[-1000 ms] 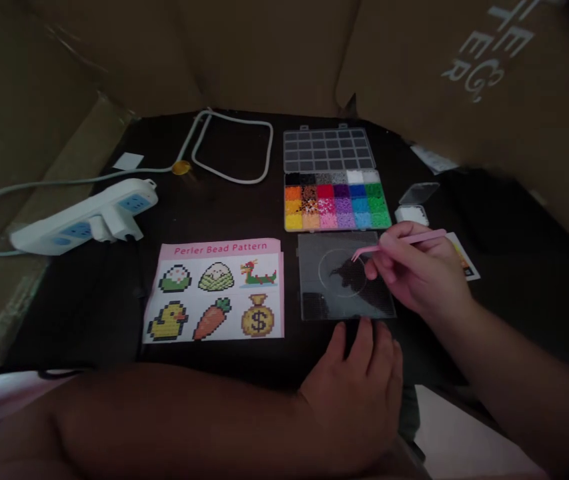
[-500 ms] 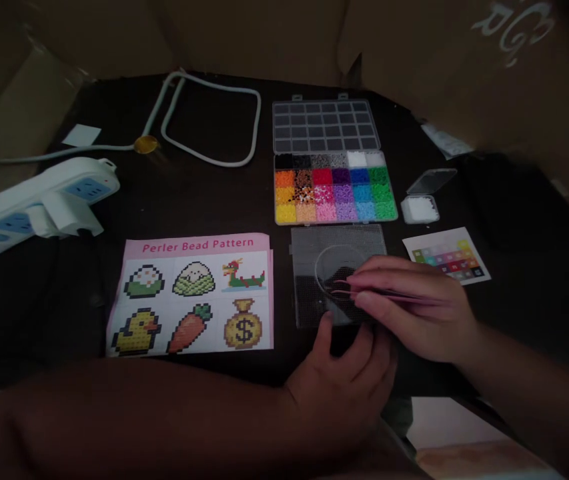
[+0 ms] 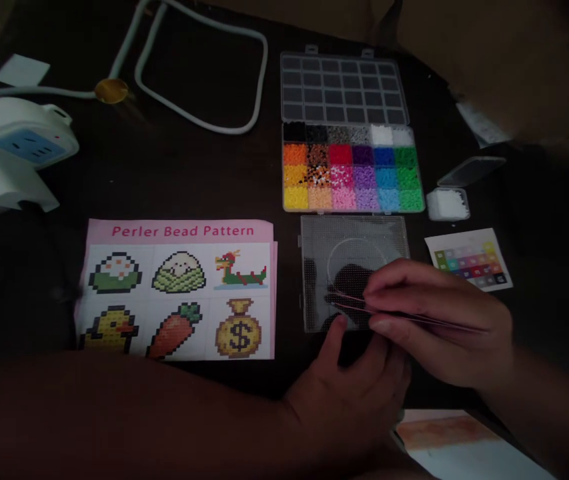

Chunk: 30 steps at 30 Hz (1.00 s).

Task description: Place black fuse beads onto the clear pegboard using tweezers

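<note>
My right hand [image 3: 439, 320] grips pink tweezers [image 3: 414, 319], whose slightly parted tips hover over or rest on the clear pegboard [image 3: 314, 267]; I cannot tell which, nor whether a bead is between them. A round outline [image 3: 333, 257] shows on the board. At the board's near edge lies my left hand [image 3: 354, 393], thumb apart from the fingers and touching the edge, with some fingers hidden beneath the right hand. Just beyond the board stands an open compartment box of coloured beads [image 3: 364, 177], sorted by colour, its lid [image 3: 344, 90] folded back.
Left of the board lies a Perler bead pattern sheet [image 3: 184, 233]. To the right are a small open box of white beads [image 3: 448, 203] and a colour chart card [image 3: 469, 257]. A power strip [image 3: 29, 147], a grey cable [image 3: 264, 67] and a white paper square [image 3: 21, 70] are farther left.
My view has tipped down and come closer. The tweezer tips have shifted toward the lower left of the board's round outline. My left hand stays at the near edge.
</note>
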Each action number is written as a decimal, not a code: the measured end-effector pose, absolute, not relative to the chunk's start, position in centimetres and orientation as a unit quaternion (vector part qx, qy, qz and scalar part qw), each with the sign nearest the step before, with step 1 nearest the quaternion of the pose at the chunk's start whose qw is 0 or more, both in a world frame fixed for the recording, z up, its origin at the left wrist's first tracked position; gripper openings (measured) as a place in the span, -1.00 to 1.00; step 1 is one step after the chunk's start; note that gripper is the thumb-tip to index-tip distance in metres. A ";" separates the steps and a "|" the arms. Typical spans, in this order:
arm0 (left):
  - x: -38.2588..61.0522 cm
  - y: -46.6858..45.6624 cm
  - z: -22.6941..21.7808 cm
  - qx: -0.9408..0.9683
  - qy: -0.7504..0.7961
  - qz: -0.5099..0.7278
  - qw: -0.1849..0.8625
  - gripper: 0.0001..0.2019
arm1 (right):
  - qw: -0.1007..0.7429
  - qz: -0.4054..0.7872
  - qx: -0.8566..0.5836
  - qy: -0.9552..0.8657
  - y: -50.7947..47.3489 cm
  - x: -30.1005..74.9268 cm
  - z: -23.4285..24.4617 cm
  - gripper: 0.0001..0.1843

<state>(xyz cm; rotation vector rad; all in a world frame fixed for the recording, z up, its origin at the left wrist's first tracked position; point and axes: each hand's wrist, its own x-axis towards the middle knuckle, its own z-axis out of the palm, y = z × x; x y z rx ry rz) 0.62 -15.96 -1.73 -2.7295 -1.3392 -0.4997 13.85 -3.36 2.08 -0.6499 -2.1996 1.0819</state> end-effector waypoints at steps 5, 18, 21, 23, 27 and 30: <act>0.5 -15.8 -1.5 -0.883 -0.438 -0.169 0.023 -0.65 | 0.288 0.398 -0.259 -0.832 -3.5 13.8 2.2 -0.79; 0.6 -15.9 -1.6 -0.882 -0.441 -0.166 0.018 -0.64 | 0.297 0.439 -0.278 -0.801 -3.3 13.5 1.7 -0.75; 0.5 -15.9 -1.5 -0.881 -0.443 -0.166 0.020 -0.65 | 0.293 0.441 -0.273 -0.803 -3.3 13.5 1.7 -0.76; 0.5 -15.9 -1.5 -0.881 -0.442 -0.168 0.021 -0.65 | 0.294 0.440 -0.272 -0.804 -3.4 13.5 1.7 -0.78; 0.5 -15.8 -1.5 -0.878 -0.446 -0.174 0.017 -0.65 | 0.287 0.435 -0.271 -0.810 -3.3 13.5 1.7 -0.79; 0.6 -15.8 -1.5 -0.877 -0.447 -0.173 0.015 -0.65 | 0.281 0.431 -0.265 -0.816 -3.3 13.5 1.7 -0.76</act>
